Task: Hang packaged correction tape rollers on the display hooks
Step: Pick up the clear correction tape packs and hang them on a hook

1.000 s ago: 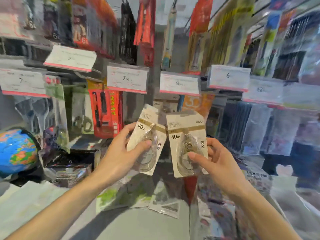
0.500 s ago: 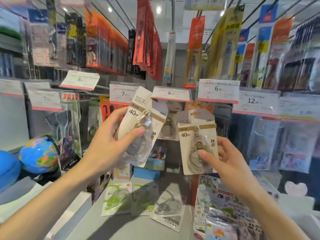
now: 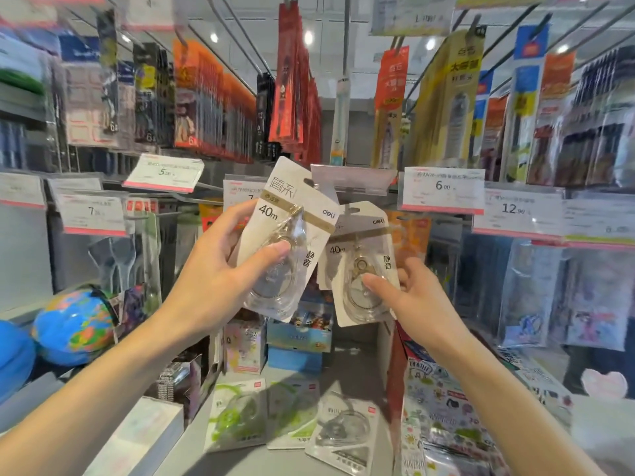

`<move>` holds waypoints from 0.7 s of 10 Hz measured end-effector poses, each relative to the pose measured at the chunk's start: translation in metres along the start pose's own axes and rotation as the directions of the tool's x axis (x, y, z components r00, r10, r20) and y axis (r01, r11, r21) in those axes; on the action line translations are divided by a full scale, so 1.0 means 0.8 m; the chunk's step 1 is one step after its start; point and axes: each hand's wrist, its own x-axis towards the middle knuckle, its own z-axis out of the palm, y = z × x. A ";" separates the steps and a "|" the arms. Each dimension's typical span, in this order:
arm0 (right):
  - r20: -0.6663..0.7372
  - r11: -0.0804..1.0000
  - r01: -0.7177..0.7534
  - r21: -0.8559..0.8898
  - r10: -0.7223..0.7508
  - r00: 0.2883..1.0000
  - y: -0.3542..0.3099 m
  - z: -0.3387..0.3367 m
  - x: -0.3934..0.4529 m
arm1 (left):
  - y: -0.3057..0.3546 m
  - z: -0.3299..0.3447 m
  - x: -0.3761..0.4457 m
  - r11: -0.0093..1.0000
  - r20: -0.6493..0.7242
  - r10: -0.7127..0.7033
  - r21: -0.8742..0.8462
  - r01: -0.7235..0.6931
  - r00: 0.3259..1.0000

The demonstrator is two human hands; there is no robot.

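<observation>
While both hands were raised before the hook display, each held one packaged correction tape roller. Left hand (image 3: pixel 209 286): thumb pressed on the clear blister, fingers curled behind the card of the left package (image 3: pixel 285 235), which tilted with its top toward the right. Card read "40m" and "deli". Its upper edge overlapped the blank price-tag holder (image 3: pixel 354 180) at centre.

Right hand (image 3: pixel 419 300): thumb on the blister, fingers curled round the right edge of the right package (image 3: pixel 360 262), held nearly upright, just beside the left one, their edges touching or overlapping. Its hang slot sat just below the blank holder; whether it was on a hook could not be told.

Price tags flanked the spot: "6.00" tag (image 3: pixel 443 190) to the right, "5.00" tag (image 3: pixel 163 173) to the left. Three more packaged tape rollers (image 3: pixel 292 417) lay flat on the shelf (image 3: pixel 275 462) below the hands. A blue globe (image 3: pixel 74 326) sat at lower left, sticker sheets (image 3: pixel 443 417) at lower right.
</observation>
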 end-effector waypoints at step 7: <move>-0.093 0.987 0.083 -0.136 -0.096 0.991 0.028 0.058 0.034 | -0.053 -0.002 -0.007 0.995 -0.018 -0.091 0.037 0.092 0.996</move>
